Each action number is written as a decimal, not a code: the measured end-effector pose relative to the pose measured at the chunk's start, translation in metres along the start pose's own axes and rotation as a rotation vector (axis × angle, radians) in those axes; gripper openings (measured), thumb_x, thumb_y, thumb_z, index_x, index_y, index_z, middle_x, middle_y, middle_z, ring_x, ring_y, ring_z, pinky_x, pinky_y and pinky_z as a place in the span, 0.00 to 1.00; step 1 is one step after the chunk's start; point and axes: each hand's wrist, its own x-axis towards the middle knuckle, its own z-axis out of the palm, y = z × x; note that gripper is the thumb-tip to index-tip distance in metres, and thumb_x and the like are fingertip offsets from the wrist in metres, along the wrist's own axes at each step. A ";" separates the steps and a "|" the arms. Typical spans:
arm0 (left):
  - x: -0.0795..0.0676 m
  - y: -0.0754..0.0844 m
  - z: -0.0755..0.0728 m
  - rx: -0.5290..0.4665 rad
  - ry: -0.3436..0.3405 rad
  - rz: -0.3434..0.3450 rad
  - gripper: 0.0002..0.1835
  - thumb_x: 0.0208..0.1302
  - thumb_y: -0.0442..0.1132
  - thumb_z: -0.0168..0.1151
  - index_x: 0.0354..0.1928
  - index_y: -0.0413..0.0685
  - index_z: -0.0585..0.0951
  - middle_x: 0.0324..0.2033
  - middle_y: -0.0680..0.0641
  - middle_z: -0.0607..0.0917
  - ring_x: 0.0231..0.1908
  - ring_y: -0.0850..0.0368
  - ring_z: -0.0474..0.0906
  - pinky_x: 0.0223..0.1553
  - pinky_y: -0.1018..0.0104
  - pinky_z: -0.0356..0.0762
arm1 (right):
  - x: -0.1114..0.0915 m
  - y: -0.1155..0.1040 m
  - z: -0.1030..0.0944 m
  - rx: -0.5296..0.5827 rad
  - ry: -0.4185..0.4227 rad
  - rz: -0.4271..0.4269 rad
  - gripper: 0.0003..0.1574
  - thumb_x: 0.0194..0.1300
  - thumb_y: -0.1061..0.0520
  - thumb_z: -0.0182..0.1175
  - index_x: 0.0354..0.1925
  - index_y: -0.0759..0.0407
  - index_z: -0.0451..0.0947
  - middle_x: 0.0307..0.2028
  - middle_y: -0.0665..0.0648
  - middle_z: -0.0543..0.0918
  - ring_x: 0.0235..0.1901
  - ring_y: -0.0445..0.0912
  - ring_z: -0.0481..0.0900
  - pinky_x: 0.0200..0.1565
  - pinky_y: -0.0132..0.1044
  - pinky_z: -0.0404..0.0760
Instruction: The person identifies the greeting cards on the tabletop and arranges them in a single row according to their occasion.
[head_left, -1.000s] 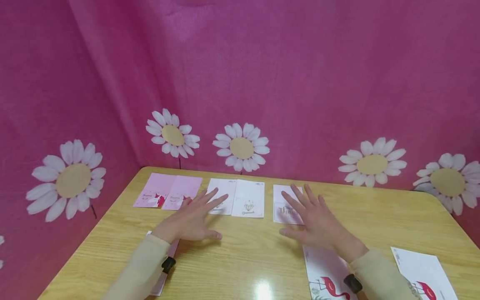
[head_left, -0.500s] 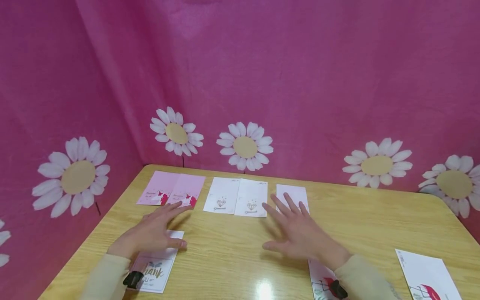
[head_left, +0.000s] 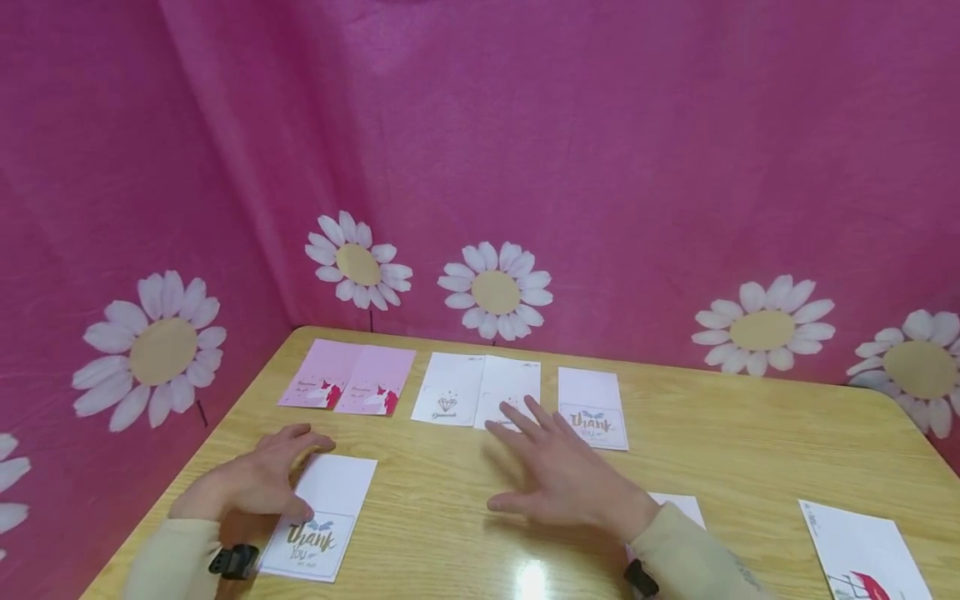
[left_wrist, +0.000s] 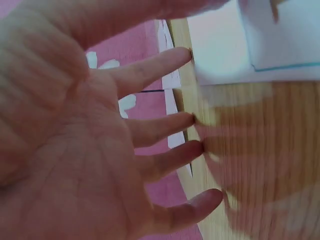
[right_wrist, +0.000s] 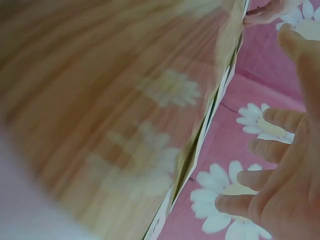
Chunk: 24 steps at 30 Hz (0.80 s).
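Observation:
My left hand (head_left: 251, 479) is at the left edge of a white "thank you" card (head_left: 341, 483). Its thumb reaches over the card, and in the left wrist view the other fingers (left_wrist: 160, 127) are spread, their tips at the wooden surface beside it. Whether the thumb touches the card I cannot tell. With fingers spread, my right hand (head_left: 558, 475) hovers over the middle of the table, holding nothing. It partly covers one diamond card (head_left: 513, 383); another diamond card (head_left: 442, 379) lies against that one. A second "thank you" card (head_left: 588, 392) lies just beyond the right hand.
Two pink unicorn cards (head_left: 326, 362) lie side by side at the back left of the wooden table (head_left: 720, 442). One flamingo card (head_left: 862, 542) is at the front right; another card (head_left: 678, 504) is partly under the right forearm. A pink flowered curtain (head_left: 600, 167) hangs behind.
Both hands have moved left, the left one also nearer to me, to the front "thank you" card. The back "thank you" card and the unicorn cards have come into full sight.

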 end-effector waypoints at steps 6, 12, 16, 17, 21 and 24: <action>0.006 0.019 0.011 0.037 0.053 -0.016 0.37 0.41 0.53 0.84 0.55 0.57 0.77 0.71 0.35 0.65 0.66 0.32 0.63 0.60 0.19 0.61 | 0.010 -0.013 0.003 -0.004 -0.028 -0.058 0.56 0.62 0.22 0.60 0.77 0.48 0.63 0.77 0.61 0.64 0.78 0.65 0.56 0.74 0.63 0.62; 0.012 0.047 0.022 0.071 0.043 0.026 0.42 0.39 0.60 0.83 0.54 0.54 0.73 0.66 0.39 0.66 0.62 0.38 0.64 0.54 0.31 0.62 | 0.018 -0.024 0.009 -0.008 -0.058 -0.095 0.54 0.62 0.21 0.60 0.74 0.49 0.66 0.74 0.59 0.70 0.76 0.61 0.63 0.73 0.57 0.68; 0.015 0.063 0.030 0.077 0.035 0.061 0.40 0.39 0.62 0.83 0.50 0.54 0.72 0.66 0.40 0.65 0.62 0.40 0.63 0.52 0.36 0.60 | 0.021 -0.029 0.013 -0.023 -0.067 -0.120 0.52 0.61 0.22 0.61 0.72 0.51 0.69 0.69 0.57 0.75 0.70 0.55 0.72 0.69 0.52 0.74; 0.017 0.066 0.032 0.082 0.035 0.068 0.40 0.39 0.63 0.83 0.49 0.54 0.72 0.66 0.40 0.64 0.62 0.41 0.63 0.51 0.37 0.61 | 0.021 -0.030 0.014 -0.033 -0.068 -0.127 0.52 0.61 0.22 0.61 0.71 0.51 0.70 0.68 0.57 0.76 0.68 0.53 0.74 0.69 0.51 0.75; 0.023 0.079 0.041 0.093 0.039 0.090 0.41 0.36 0.64 0.84 0.44 0.51 0.71 0.65 0.37 0.64 0.60 0.40 0.63 0.52 0.37 0.62 | 0.025 -0.035 0.016 -0.053 -0.079 -0.142 0.51 0.61 0.22 0.62 0.69 0.53 0.73 0.61 0.56 0.80 0.61 0.49 0.78 0.64 0.46 0.79; 0.029 0.089 0.046 0.109 0.047 0.092 0.42 0.32 0.64 0.86 0.43 0.49 0.73 0.65 0.37 0.65 0.59 0.40 0.63 0.53 0.36 0.63 | 0.028 -0.038 0.016 -0.068 -0.103 -0.130 0.49 0.58 0.21 0.64 0.63 0.53 0.78 0.56 0.54 0.82 0.56 0.47 0.78 0.57 0.43 0.81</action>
